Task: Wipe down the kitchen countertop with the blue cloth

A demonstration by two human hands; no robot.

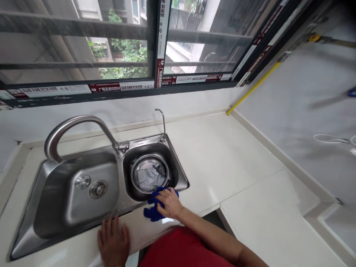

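Observation:
My right hand (169, 203) presses a crumpled blue cloth (153, 212) onto the front rim of the steel double sink (69, 200), by the small right basin. Its fingers curl over the cloth. My left hand (113, 241) lies flat on the cream countertop (222, 159) at the sink's front edge, fingers stretched out, holding nothing. A round steel strainer basket (149, 177) with a grey scouring cloth inside sits in the small basin.
A tall curved tap (75, 128) rises between the basins, and a thin small tap (162, 124) stands behind the right one. A dark-framed window (151, 44) runs along the back wall. A yellow pipe (251, 89) runs up the right wall.

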